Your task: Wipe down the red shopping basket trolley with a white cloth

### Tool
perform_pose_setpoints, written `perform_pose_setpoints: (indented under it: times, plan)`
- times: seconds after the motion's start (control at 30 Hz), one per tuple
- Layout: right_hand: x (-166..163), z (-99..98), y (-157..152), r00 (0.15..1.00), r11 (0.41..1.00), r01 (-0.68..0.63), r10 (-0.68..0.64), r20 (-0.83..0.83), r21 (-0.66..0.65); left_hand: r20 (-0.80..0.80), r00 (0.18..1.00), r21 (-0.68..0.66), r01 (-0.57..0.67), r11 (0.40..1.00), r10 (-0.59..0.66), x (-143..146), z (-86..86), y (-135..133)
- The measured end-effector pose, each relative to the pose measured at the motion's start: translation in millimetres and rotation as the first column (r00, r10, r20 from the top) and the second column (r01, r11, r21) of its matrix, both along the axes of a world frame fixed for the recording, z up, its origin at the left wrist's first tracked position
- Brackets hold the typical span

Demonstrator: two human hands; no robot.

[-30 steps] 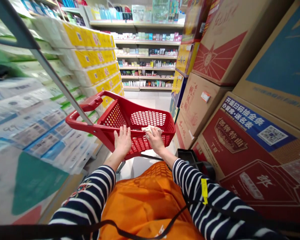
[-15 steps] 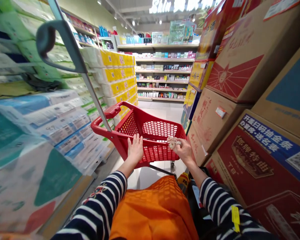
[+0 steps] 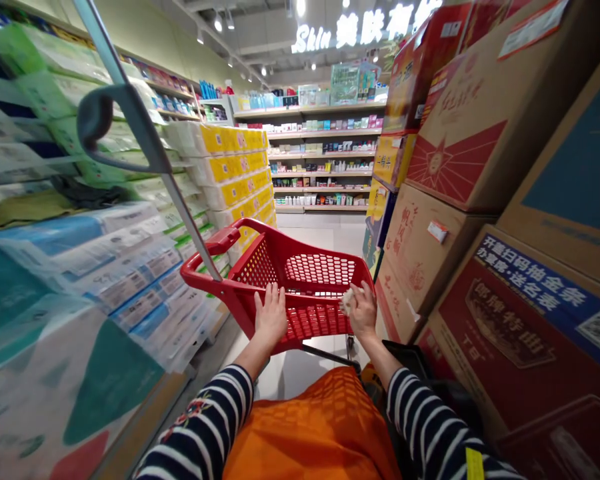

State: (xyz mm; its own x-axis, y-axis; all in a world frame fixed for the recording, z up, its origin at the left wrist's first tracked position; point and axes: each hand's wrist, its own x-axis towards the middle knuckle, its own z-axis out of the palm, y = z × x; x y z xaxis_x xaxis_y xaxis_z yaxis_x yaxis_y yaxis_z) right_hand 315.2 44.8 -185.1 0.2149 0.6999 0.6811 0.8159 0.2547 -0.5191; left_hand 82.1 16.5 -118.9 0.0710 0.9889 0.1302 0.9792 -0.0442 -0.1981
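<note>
A red plastic shopping basket (image 3: pixel 260 263) on a wheeled frame stands in the aisle just ahead of me. My left hand (image 3: pixel 271 315) lies flat on its near rim, fingers stretched out. My right hand (image 3: pixel 363 312) is at the basket's right side, fingers closed round a crumpled pale cloth (image 3: pixel 347 301) pressed to the red mesh. The basket's grey pull handle (image 3: pixel 130 120) rises up and to the left. An orange apron (image 3: pixel 315 427) covers my front.
Stacked tissue packs (image 3: pixel 80 253) and yellow packs (image 3: pixel 235 167) line the left side. Tall piles of cardboard cartons (image 3: pixel 460 147) crowd the right. Shelves of small bottles and boxes (image 3: pixel 320 160) close off the far end of the narrow aisle.
My view has tilted upward, and the basket now appears farther right. My right hand with the cloth moved from inside the basket to its right edge. My left hand stayed on the rim.
</note>
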Motion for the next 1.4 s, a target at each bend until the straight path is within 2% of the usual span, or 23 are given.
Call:
perform_pose_setpoints:
  times: [0.1, 0.17, 0.23, 0.3, 0.37, 0.43, 0.6, 0.73, 0.8, 0.87, 0.93, 1.07, 1.13, 1.27, 1.33, 1.4]
  plan:
    - [3, -6.0, -2, 0.988, 0.995, -0.059, 0.07, 0.14, -0.079, -0.004, 1.0, 0.006, -0.007, 1.0, 0.007, 0, -0.8, 0]
    - [12, -3.2, 1, 0.99, 0.993, -0.067, 0.079, 0.119, -0.1, -0.007, 1.0, 0.004, -0.006, 1.0, 0.006, 1, -1.7, 1]
    - [22, 4.6, 4, 0.999, 0.992, -0.011, 0.017, 0.042, -0.125, -0.008, 1.0, 0.006, -0.001, 1.0, 0.001, 1, -2.4, 1]
    - [31, 12.5, 5, 0.998, 0.976, 0.064, -0.065, 0.003, -0.209, -0.008, 1.0, 0.012, -0.001, 1.0, 0.001, 1, -2.3, 1]
    - [37, 16.2, 4, 0.991, 0.938, 0.132, -0.13, 0.028, -0.32, -0.011, 1.0, 0.009, -0.004, 1.0, 0.004, 1, -1.8, 0]
    - [41, 15.2, 2, 0.985, 0.912, 0.172, -0.161, 0.06, -0.373, -0.012, 1.0, 0.001, -0.001, 1.0, 0.001, 1, -1.3, 0]
    - [46, 14.6, 3, 0.998, 0.957, 0.016, -0.031, -0.048, -0.291, -0.012, 1.0, 0.011, 0.007, 1.0, -0.007, -1, -3.4, 1]
    - [41, 22.6, 5, 0.984, 0.927, 0.161, -0.177, -0.017, -0.338, -0.016, 1.0, 0.019, 0.005, 1.0, -0.004, -1, -5.3, 3]
    - [38, 21.5, 3, 0.983, 0.942, 0.186, -0.176, 0.059, -0.279, -0.015, 1.0, 0.015, 0.003, 1.0, -0.003, -1, -4.8, 3]
    - [37, 14.3, 2, 0.986, 0.974, 0.114, -0.087, 0.139, -0.198, -0.009, 1.0, 0.013, 0.005, 1.0, -0.005, -1, -3.7, 2]
    - [37, 3.1, 2, 0.98, 0.982, 0.068, -0.033, 0.196, -0.178, -0.005, 1.0, 0.014, 0.008, 1.0, -0.008, -1, -2.5, 0]
    - [22, -13.9, 5, 0.97, 0.958, 0.194, -0.156, 0.185, -0.211, 0.003, 1.0, 0.005, 0.004, 1.0, -0.004, 1, 0.0, -1]
    - [-1, -14.1, 7, 0.974, 0.968, 0.146, -0.105, 0.198, -0.203, 0.007, 1.0, -0.004, -0.01, 1.0, 0.01, 3, 1.2, 0]
    - [-56, -4.8, 13, 0.941, 0.98, -0.154, 0.185, 0.283, -0.127, 0.002, 1.0, -0.017, -0.009, 1.0, 0.009, 1, 3.0, 1]
    - [-65, -2.8, 15, 0.914, 0.966, -0.236, 0.257, 0.313, -0.105, 0.009, 1.0, -0.015, 0.005, 1.0, -0.005, -2, 3.6, 1]
    - [-52, -6.4, 14, 0.919, 0.971, -0.21, 0.236, 0.314, -0.113, 0.026, 0.999, 0.003, 0.019, 1.0, -0.019, -6, 4.3, 0]
